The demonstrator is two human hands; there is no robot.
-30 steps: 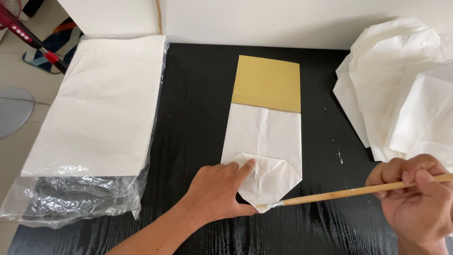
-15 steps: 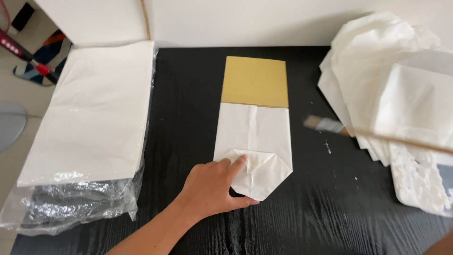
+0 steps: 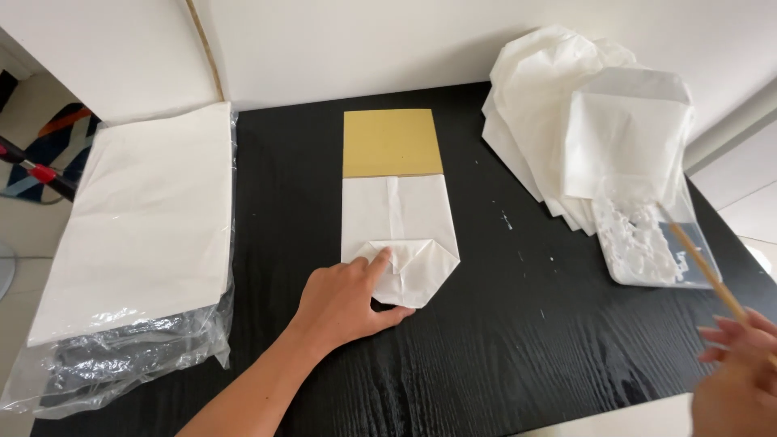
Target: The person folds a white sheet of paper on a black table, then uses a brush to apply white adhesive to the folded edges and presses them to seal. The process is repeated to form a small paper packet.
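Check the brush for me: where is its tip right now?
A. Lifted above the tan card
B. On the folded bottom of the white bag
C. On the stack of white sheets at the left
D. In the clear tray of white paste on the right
D: the right hand holds the wooden brush with its tip in the clear tray of white paste, while the left hand presses the folded white bag.

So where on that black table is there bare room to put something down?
Bare strips of the black table lie between the plastic-wrapped paper stack and the folded paper bag, and between the bag and the loose bag pile. The front edge is open too. The right side is crowded.
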